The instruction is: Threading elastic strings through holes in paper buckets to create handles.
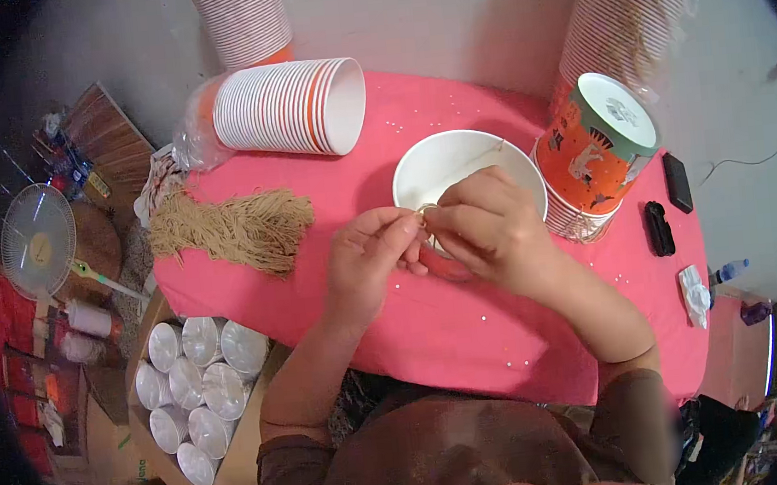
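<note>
My left hand [367,258] and my right hand [494,229] meet over the near side of a white paper bucket [419,170]. Both have their fingertips pinched on a short piece of tan cord [424,210], most of which the fingers hide. The bucket's open mouth faces up, and its lower part is behind my right hand. A thin strand shows inside its far right wall. Left of my hands lies a thick bundle of tan cords [240,232], spread flat on the pink tablecloth [369,337].
Nested white buckets [275,109] lie sideways at the back left. An upside-down orange patterned bucket [588,151] tops a stack at right; a taller stack [623,19] stands behind. Black objects [658,228] lie near the right edge. A carton [247,421] of buckets and a fan [40,241] are left.
</note>
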`<state>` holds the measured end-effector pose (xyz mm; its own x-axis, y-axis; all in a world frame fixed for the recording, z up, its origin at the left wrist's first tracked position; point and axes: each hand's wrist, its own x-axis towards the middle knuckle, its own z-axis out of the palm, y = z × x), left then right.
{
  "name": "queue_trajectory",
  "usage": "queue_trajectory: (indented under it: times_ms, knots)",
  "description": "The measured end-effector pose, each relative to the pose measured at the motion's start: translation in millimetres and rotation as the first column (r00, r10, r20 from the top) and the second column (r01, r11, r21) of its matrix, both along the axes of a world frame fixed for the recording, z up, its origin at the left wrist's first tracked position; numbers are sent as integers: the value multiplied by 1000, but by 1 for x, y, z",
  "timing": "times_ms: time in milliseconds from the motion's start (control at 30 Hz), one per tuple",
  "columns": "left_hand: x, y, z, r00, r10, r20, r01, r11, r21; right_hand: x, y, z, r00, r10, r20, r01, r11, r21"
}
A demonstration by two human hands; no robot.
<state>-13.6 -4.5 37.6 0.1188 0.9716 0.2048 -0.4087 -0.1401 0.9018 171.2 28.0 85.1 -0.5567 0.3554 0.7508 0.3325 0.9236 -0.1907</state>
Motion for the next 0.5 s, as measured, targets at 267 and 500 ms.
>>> queue_trajectory:
  times_ms: [267, 500]
  knots:
    - [-2, 2, -4, 998, -12, -69, 14, 999, 41, -1, -3, -1, 998, 37, -53, -41, 997, -69]
    - [9, -7, 0, 972, 123, -200, -93, 983, 155, -1, -1, -6, 984, 29, -176, -95, 920, -381]
